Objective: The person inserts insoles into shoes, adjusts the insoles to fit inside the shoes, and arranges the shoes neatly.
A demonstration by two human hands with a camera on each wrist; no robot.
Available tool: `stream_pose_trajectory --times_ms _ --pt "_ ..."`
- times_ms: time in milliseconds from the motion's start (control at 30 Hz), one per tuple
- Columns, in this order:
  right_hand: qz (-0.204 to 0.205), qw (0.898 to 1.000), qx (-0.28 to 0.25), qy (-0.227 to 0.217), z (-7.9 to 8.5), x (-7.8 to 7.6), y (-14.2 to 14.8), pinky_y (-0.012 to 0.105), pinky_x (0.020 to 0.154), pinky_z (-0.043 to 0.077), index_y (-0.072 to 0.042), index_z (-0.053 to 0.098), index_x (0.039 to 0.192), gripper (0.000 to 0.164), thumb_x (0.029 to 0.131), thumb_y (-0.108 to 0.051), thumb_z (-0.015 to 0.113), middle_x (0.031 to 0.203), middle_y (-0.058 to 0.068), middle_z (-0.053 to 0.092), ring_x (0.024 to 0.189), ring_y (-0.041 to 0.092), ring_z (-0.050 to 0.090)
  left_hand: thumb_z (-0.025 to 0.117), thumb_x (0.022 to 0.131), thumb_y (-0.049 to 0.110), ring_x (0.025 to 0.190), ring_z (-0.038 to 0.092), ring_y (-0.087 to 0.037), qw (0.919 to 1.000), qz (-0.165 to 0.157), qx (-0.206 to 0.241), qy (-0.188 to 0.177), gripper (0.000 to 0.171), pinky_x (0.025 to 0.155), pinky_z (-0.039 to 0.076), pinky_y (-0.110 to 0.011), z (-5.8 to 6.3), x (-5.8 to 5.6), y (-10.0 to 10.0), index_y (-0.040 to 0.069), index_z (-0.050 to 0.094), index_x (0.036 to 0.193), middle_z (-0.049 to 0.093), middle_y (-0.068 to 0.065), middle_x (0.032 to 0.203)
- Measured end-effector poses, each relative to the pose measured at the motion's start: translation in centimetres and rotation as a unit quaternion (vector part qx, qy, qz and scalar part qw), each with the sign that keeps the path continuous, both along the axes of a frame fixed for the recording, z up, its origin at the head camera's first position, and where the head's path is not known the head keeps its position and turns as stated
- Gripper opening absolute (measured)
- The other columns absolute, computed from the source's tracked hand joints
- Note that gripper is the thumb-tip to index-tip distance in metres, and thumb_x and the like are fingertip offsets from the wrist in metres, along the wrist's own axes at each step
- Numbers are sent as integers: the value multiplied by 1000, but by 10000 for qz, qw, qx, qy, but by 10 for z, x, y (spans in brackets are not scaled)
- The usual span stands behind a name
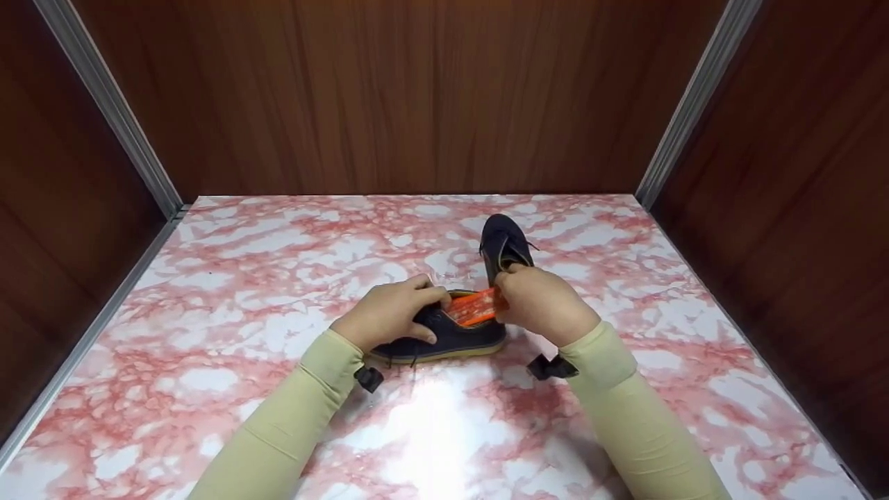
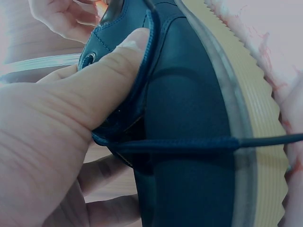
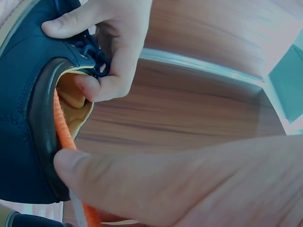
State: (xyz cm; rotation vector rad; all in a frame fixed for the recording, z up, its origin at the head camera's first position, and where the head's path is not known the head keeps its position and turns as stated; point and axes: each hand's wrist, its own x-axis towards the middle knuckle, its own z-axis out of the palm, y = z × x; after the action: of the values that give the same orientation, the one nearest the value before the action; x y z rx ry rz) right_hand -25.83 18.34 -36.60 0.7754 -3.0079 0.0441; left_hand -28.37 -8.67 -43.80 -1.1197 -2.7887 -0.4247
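A dark navy lace-up shoe with a tan ridged sole lies in front of me, toe to the left. My left hand grips it by the laced upper. In the left wrist view its thumb presses near a loose lace; in the right wrist view a finger curls over the opening's edge. An orange insole is partly inside the shoe, its other end rising out at the heel. My right hand pinches that end, thumb on top; its other fingers are largely hidden.
A second navy shoe stands just behind my right hand, toe pointing away. The tabletop has a red and white marbled pattern. Brown wood-grain panels enclose the back and both sides, with metal strips at the corners.
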Motion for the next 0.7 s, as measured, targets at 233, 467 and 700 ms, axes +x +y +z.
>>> stream_pose_trajectory --times_ms 233,467,700 --pt "249 9988 78 423 -2 1 -1 50 84 64 -3 74 106 26 89 -15 90 103 14 70 90 33 74 91 83 50 100 74 -27 10000 0 33 -38 58 86 61 -51 0 0 0 32 66 132 63 1 126" --pt "266 9985 108 459 -4 1 -5 53 85 65 -4 75 112 36 85 -20 94 110 15 71 98 36 75 90 83 51 101 74 -25 10000 3 12 -25 59 85 62 -51 -1 -1 -1 32 66 133 63 1 128" --pt "132 9992 138 346 -3 2 -3 52 85 64 -5 74 105 33 86 -21 94 106 13 70 92 34 75 90 83 52 102 74 -26 10000 8 11 -31 59 85 62 -51 -1 -1 0 33 66 133 63 2 128"
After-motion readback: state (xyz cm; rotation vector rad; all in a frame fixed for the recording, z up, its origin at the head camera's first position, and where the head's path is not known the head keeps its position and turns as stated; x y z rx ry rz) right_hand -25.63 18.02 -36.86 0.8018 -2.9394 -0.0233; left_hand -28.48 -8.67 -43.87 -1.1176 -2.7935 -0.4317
